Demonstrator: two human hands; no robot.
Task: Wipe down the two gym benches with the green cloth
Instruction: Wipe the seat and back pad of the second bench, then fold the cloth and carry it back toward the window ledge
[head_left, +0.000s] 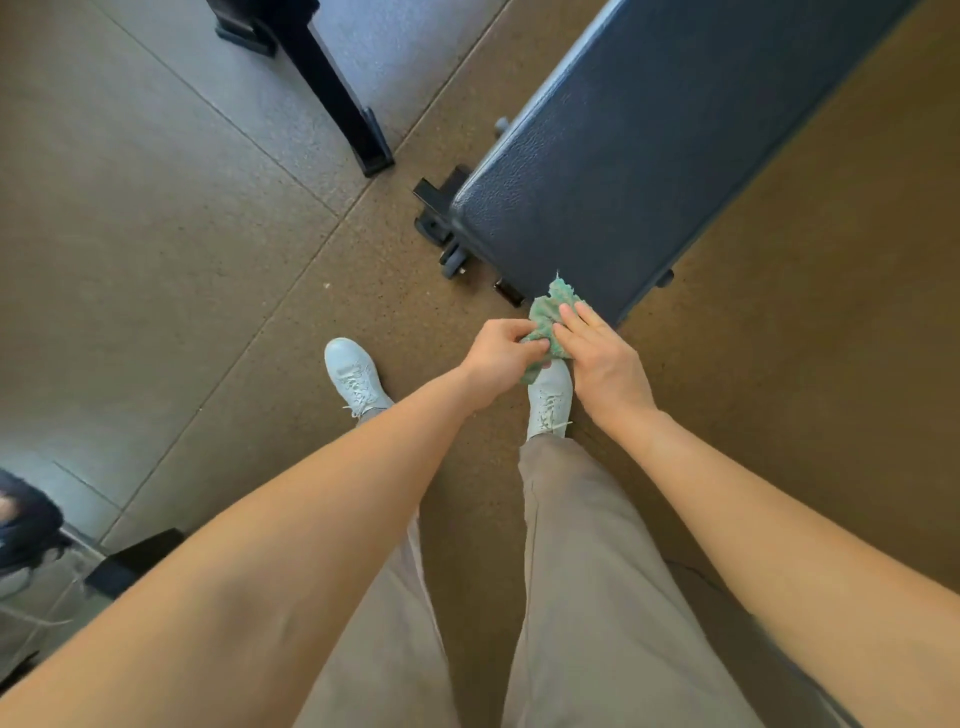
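Note:
A dark blue padded gym bench (649, 145) runs from the upper right down to its near end at the centre. The crumpled green cloth (551, 314) is bunched just off that near corner, held between both hands. My left hand (498, 358) pinches its lower left edge with closed fingers. My right hand (602, 358) grips the cloth's right side, fingers lying over it. Only one bench pad is in view.
The bench's black frame feet and small wheels (449, 228) stick out at its near left. Another black equipment leg (337, 98) crosses the floor at top centre. My white shoes (356, 376) stand on brown speckled rubber flooring. A dark object (26, 519) sits at the left edge.

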